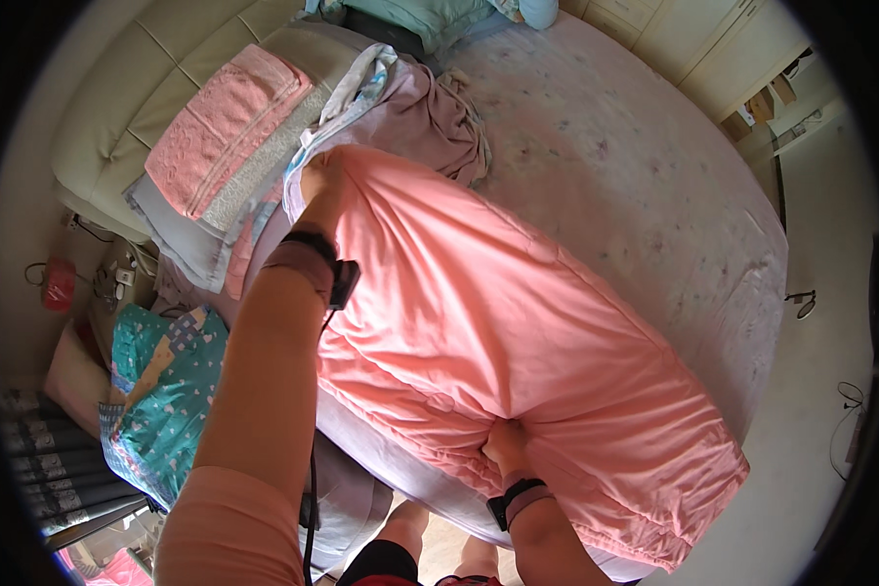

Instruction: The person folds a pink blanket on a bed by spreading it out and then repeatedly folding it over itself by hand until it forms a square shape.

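A pink quilt (pixel 439 313) lies slantwise across the bed, its folds running toward both of my hands. My left hand (pixel 322 179) reaches far out and is closed on the quilt's upper left corner, beside a crumpled pale purple sheet with a blue-and-white edge (pixel 400 117). Nearer to me, my right hand (pixel 506 441) grips the quilt along its near side, and the cloth bunches around it. Its fingertips are partly hidden in the fabric. Each wrist wears a dark strapped device, and a cable hangs from the left one.
Under the quilt is a bed with a pale floral sheet (pixel 635 176). Folded pink (pixel 230 127) and grey bedding is stacked by the cream headboard (pixel 117 117). A teal patterned bundle (pixel 166 381) sits at the left. Drawers and cabinets (pixel 693 39) stand at the far right.
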A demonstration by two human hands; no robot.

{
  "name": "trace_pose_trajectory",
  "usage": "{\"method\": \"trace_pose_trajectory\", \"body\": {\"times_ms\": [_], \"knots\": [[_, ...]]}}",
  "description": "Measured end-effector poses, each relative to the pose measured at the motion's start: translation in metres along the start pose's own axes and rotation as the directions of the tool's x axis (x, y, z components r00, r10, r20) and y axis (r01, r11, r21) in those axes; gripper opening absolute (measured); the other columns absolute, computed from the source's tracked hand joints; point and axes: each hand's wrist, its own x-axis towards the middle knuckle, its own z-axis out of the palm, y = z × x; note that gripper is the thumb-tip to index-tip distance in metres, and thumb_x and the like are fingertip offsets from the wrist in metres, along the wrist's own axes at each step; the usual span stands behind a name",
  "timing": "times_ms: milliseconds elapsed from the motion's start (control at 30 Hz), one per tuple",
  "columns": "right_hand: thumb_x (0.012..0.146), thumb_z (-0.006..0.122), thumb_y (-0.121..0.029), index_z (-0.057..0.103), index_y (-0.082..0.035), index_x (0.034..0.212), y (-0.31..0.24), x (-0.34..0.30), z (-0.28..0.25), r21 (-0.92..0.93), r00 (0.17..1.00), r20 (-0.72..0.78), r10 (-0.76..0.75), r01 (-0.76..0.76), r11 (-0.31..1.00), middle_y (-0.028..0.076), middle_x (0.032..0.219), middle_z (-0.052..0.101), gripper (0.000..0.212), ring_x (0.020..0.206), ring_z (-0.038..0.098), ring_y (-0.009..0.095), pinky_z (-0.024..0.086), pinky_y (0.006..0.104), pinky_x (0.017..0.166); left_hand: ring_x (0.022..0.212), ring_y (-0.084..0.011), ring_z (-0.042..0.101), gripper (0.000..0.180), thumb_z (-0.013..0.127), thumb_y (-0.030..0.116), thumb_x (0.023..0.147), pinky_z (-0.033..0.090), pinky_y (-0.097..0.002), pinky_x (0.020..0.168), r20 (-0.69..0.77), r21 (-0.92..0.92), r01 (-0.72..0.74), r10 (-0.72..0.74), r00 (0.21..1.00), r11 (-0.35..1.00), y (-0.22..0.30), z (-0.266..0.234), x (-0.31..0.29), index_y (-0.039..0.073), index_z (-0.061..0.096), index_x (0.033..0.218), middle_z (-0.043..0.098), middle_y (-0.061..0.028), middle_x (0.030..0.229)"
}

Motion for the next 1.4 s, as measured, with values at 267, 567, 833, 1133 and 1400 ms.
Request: {"method": "trace_pose_trajectory", "body": {"times_ms": [267, 567, 833, 1133, 1400], "knots": [[0.069, 0.059, -0.018, 0.057, -0.001, 0.101, -0.003, 0.007, 0.0, -0.024, 0.999, 0.021, -0.035, 0.035, 0.999, 0.02, 0.102, 0.057, 0.036, 0.095, 0.055, 0.031, 0.043, 0.0389, 0.083, 0.068, -0.0138, 0.055, 0.031, 0.048, 0.03, 0.087, 0.045, -0.0262, 0.06, 0.638, -0.17, 0.32, -0.144, 0.756, 0.932, -0.028, -0.041, -0.026, 0.002, 0.054, 0.098, 0.057, -0.0061, 0.081], [0.067, 0.062, -0.019, 0.057, -0.003, 0.103, -0.003, 0.012, 0.003, -0.075, 0.998, 0.056, -0.034, 0.039, 0.996, 0.016, 0.106, 0.057, 0.041, 0.098, 0.055, 0.028, 0.043, 0.0375, 0.085, 0.102, -0.024, 0.053, 0.052, 0.064, 0.022, 0.074, 0.042, -0.0307, 0.084, 0.593, 0.296, -0.334, 0.103, 0.799, 0.895, -0.063, -0.077, -0.092, 0.008, 0.045, 0.12, 0.056, -0.0164, 0.104], [0.062, 0.068, -0.023, 0.048, 0.001, 0.11, -0.003, 0.021, 0.012, -0.056, 0.994, 0.112, 0.017, -0.011, 0.998, 0.017, 0.108, 0.054, 0.057, 0.101, 0.051, 0.03, 0.04, 0.037, 0.089, 0.079, -0.0256, 0.056, 0.045, 0.063, 0.036, 0.074, 0.044, -0.0358, 0.067, 0.388, 0.339, 0.011, -0.15, 0.909, 0.941, -0.117, -0.124, -0.086, 0.002, 0.051, 0.101, 0.058, -0.0159, 0.088], [0.061, 0.069, -0.028, 0.045, 0.001, 0.112, 0.001, 0.026, 0.021, -0.084, 0.987, 0.158, 0.027, -0.014, 0.996, 0.018, 0.112, 0.051, 0.063, 0.104, 0.05, 0.028, 0.04, 0.0364, 0.09, 0.075, -0.0176, 0.058, 0.039, 0.07, 0.033, 0.069, 0.046, -0.031, 0.064, 0.629, 0.192, -0.147, -0.007, 0.778, 0.97, -0.146, -0.169, -0.095, 0.002, 0.057, 0.089, 0.061, -0.0122, 0.08], [0.063, 0.068, -0.027, 0.049, 0.001, 0.107, -0.007, 0.023, 0.012, -0.129, 0.99, 0.135, -0.03, 0.047, 0.991, 0.018, 0.105, 0.055, 0.055, 0.099, 0.053, 0.029, 0.044, 0.0362, 0.085, 0.065, -0.0292, 0.057, 0.039, 0.07, 0.035, 0.069, 0.045, -0.0376, 0.06, 0.424, 0.447, -0.121, -0.091, 0.901, 0.886, -0.156, -0.182, -0.094, 0.004, 0.052, 0.084, 0.058, -0.0167, 0.073]]}}
